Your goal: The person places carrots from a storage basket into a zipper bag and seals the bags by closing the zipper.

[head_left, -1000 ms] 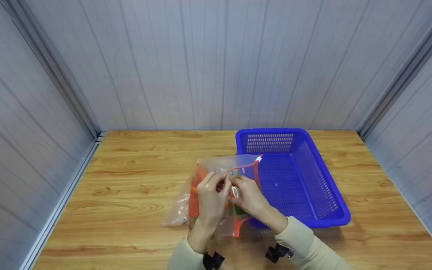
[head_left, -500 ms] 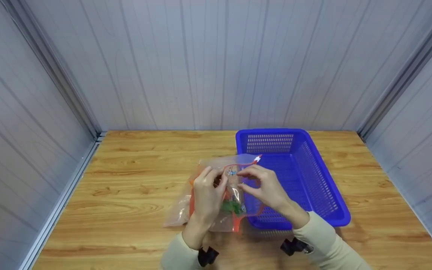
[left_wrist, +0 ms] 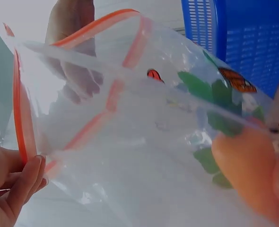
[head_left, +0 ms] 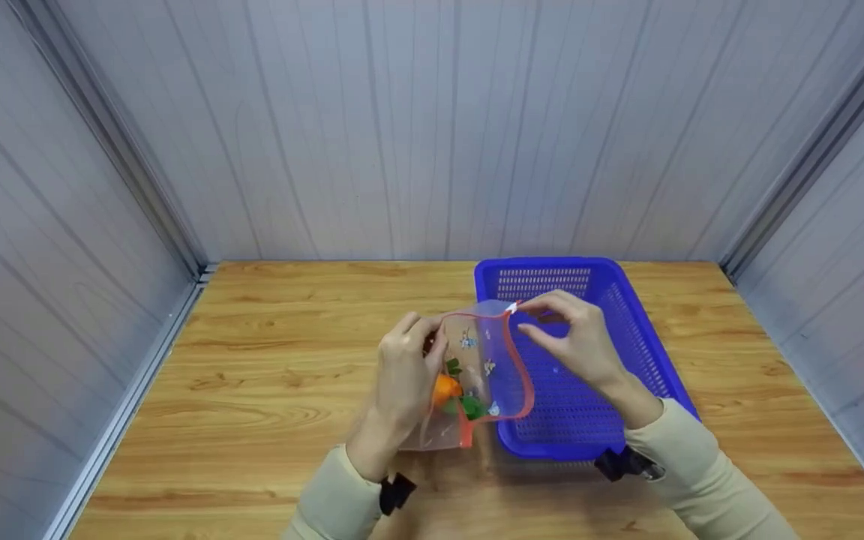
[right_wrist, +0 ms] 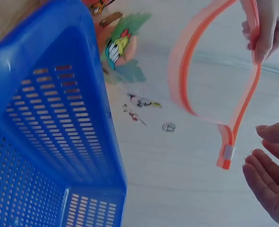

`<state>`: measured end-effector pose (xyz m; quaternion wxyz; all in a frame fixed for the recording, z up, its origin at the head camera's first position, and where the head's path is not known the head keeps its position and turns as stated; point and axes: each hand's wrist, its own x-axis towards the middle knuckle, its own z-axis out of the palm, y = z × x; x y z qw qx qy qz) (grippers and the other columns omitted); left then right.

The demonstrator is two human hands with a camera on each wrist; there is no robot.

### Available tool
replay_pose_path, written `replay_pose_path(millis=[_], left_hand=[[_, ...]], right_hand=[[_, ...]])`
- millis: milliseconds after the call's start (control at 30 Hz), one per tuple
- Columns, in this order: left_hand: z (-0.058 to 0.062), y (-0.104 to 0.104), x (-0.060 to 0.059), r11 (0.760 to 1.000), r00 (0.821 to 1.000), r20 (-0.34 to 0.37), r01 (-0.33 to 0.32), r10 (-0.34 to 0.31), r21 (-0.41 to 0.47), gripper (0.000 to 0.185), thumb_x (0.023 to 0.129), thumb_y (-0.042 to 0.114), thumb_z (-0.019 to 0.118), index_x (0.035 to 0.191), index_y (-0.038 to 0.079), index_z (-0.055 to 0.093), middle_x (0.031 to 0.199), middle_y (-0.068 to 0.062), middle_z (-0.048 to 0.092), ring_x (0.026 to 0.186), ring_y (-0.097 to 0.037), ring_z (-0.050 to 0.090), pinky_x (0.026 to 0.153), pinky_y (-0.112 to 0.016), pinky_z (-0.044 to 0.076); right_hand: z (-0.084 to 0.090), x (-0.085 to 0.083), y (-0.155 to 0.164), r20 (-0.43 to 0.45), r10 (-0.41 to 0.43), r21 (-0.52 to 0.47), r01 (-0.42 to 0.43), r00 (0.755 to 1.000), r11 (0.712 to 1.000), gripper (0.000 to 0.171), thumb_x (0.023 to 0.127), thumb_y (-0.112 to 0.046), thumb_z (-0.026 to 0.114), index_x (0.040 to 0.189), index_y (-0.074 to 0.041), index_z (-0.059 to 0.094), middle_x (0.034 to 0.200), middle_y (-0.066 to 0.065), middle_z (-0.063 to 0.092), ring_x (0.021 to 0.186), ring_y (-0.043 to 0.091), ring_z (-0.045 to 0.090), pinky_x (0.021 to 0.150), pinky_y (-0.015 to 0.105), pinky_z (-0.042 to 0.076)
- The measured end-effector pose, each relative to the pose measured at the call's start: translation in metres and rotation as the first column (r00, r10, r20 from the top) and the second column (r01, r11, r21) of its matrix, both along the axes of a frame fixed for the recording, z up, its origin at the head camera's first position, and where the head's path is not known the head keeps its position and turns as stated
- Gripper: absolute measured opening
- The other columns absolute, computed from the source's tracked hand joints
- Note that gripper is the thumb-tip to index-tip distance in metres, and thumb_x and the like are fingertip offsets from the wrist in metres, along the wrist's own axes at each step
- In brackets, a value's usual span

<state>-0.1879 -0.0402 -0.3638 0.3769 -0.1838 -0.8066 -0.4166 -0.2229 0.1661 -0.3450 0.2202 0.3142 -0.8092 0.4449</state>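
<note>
A clear zip bag [head_left: 469, 326] with an orange-red edge strip hangs with its mouth spread wide. My left hand [head_left: 406, 367] pinches the rim of that mouth, as the left wrist view shows at lower left. At the strip's far end is a white slider [right_wrist: 229, 151]. Beside it is my right hand [head_left: 578, 337], thumb and fingers apart; the right wrist view shows a gap between fingertips and slider. Through the plastic appears an orange thing [left_wrist: 248, 165] with green leaf-like shapes [head_left: 472, 407], its kind unclear. Small cartoon figures [right_wrist: 142, 101] show on the bag.
A blue perforated plastic basket [head_left: 653, 352] stands just right of the bag, partly behind the right hand. Wood-grain tabletop [head_left: 274, 360] extends to the left. Pale panel walls [head_left: 432, 135] enclose the back and sides.
My right hand has drawn away from the left, rightward and up to the slider end. The bag's mouth has spread wider. The orange and green thing shows more plainly.
</note>
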Motion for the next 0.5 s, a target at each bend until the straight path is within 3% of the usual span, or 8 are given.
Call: replay_pose_path(millis=[267, 500], left_hand=[[0.013, -0.006, -0.004, 0.995, 1.000, -0.020, -0.011, 0.009, -0.095, 0.005, 0.078, -0.004, 0.061, 0.074, -0.005, 0.064, 0.065, -0.007, 0.050, 0.055, -0.014, 0.054, 0.051, -0.019, 0.048], [0.022, -0.010, -0.008, 0.986, 0.999, -0.035, -0.020, 0.014, -0.165, 0.006, 0.078, -0.003, 0.061, 0.073, -0.005, 0.064, 0.064, -0.007, 0.048, 0.054, -0.016, 0.053, 0.050, -0.022, 0.048]], right_hand=[[-0.013, -0.034, 0.017, 0.057, -0.011, -0.032, 0.013, 0.998, 0.999, 0.025, 0.069, 0.005, 0.071, 0.092, 0.000, 0.065, 0.091, 0.009, 0.062, 0.084, 0.024, 0.059, 0.070, 0.029, 0.051], [-0.004, -0.033, 0.013, 0.178, 0.095, -0.067, -0.085, 0.979, 0.994, 0.029, 0.069, 0.010, 0.068, 0.097, 0.007, 0.062, 0.101, 0.018, 0.060, 0.095, 0.032, 0.055, 0.081, 0.039, 0.047]])
